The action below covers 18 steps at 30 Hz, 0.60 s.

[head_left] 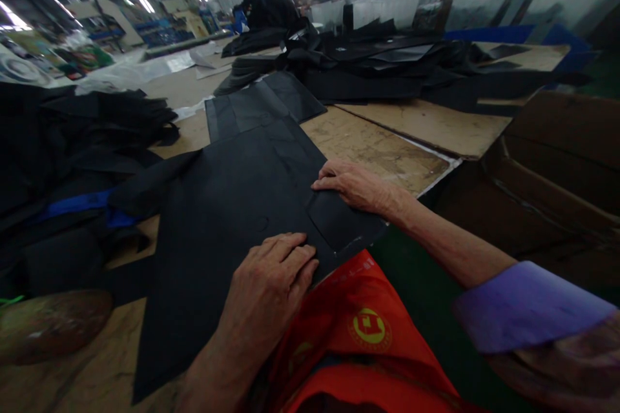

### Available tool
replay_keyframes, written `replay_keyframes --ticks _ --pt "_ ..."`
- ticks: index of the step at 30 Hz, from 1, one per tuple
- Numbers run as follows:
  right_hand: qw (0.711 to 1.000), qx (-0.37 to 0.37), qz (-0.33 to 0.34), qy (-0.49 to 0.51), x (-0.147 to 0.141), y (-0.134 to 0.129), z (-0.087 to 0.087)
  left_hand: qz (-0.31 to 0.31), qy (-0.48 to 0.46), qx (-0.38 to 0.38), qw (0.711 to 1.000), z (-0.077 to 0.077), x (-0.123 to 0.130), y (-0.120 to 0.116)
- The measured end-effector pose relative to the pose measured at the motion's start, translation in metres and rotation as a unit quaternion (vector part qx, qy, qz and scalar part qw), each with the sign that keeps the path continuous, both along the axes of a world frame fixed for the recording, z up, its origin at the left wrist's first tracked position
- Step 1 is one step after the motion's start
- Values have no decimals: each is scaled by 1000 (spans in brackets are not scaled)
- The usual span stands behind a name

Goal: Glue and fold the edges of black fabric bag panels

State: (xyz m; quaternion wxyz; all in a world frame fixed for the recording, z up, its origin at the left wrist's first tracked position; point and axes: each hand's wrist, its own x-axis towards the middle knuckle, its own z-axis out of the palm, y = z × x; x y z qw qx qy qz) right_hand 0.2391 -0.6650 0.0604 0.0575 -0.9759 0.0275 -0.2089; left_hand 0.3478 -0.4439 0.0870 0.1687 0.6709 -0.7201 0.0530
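Observation:
A large black fabric panel is spread over the near edge of the table in front of me. On its right part lies a smaller black rectangular piece, with a thin pale mark along its near edge. My right hand pinches at the far edge of this piece, thumb and fingers together. Across the near part of the large panel rests my left hand, palm down with its fingers laid on the fabric. Beyond, another black panel sits partly under the large one.
Heaped black fabric with a blue strip fills the left side. At the near left is a brownish, shiny rounded object. More black pieces are stacked at the back. Brown cardboard stands right; a red apron covers my lap.

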Motion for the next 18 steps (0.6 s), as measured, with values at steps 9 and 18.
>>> replay_keyframes --ticks 9,18 --pt "1000 -2 1 4 -2 1 3 22 52 -65 996 -9 -11 -13" --pt "999 -42 9 17 -8 8 8 44 21 -17 999 -19 -9 -18"
